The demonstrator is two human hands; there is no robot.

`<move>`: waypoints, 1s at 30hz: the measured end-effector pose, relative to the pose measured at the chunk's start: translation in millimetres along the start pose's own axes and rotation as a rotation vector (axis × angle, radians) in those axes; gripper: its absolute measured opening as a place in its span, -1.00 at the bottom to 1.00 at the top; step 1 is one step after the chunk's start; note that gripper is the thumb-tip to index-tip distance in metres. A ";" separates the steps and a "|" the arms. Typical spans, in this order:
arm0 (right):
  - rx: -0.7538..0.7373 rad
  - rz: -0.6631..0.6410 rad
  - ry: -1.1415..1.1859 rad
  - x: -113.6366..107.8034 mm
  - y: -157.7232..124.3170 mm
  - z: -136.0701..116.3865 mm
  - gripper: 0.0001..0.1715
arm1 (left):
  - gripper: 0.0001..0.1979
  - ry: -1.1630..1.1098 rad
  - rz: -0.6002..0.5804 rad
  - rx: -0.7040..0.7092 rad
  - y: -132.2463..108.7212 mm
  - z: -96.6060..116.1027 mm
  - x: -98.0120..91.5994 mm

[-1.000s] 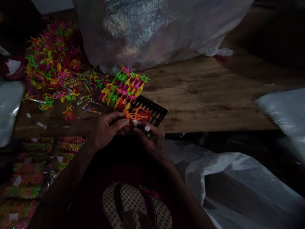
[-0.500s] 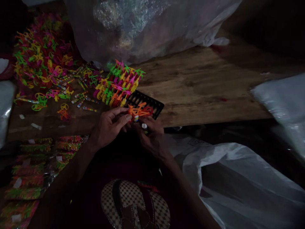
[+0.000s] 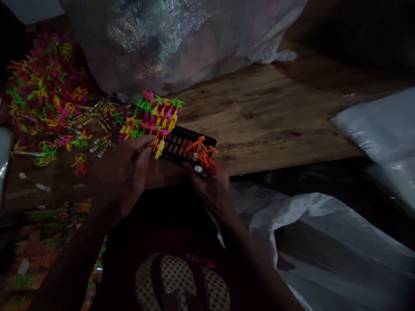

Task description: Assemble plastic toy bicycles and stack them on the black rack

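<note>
I see an orange plastic toy bicycle (image 3: 201,152) held at the near right end of a black slotted tray (image 3: 181,146), which lies on the wooden worktop (image 3: 266,116) close to its front edge. My right hand (image 3: 210,185) has it: the fingers are closed around its lower part, where a small white piece shows. My left hand (image 3: 125,172) is apart from the bicycle, its fingers loosely curled and half open, the tips touching the row of neon bicycles (image 3: 151,119) standing packed in the tray's far left end; I cannot tell whether they grip one. Left of the tray lie small striped sticks (image 3: 100,144) and a big loose heap of neon bicycles (image 3: 42,93). A large clear plastic bag (image 3: 168,39) sits behind, white bags (image 3: 324,250) at right.
</note>
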State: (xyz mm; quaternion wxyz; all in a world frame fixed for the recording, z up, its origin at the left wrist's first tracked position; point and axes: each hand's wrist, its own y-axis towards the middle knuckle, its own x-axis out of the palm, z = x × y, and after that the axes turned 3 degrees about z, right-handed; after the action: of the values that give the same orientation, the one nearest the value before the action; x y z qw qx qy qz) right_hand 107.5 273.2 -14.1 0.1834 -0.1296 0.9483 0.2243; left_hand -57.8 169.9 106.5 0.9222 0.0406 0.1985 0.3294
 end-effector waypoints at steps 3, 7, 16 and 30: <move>-0.053 0.010 -0.010 1.9 6.7 -1.5 -0.78 | -0.71 0.442 -0.081 0.424 37.9 -4.7 4.9; -0.207 0.052 -0.118 4.2 12.5 -7.3 -0.79 | -0.58 0.719 -0.211 0.510 73.9 -29.4 22.6; -0.371 0.158 -0.193 33.8 30.6 -10.0 -0.83 | -0.51 0.892 -0.158 0.590 74.4 -54.2 36.4; -0.331 0.129 -0.393 56.1 24.2 -7.4 -0.66 | -0.53 0.854 -0.188 0.540 74.2 -52.3 37.9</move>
State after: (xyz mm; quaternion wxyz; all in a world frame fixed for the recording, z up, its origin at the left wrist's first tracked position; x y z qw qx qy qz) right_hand 47.0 281.4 -21.6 0.3257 -0.0512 0.8511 0.4085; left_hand -95.5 248.4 60.8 0.7411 0.1209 0.6383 0.1693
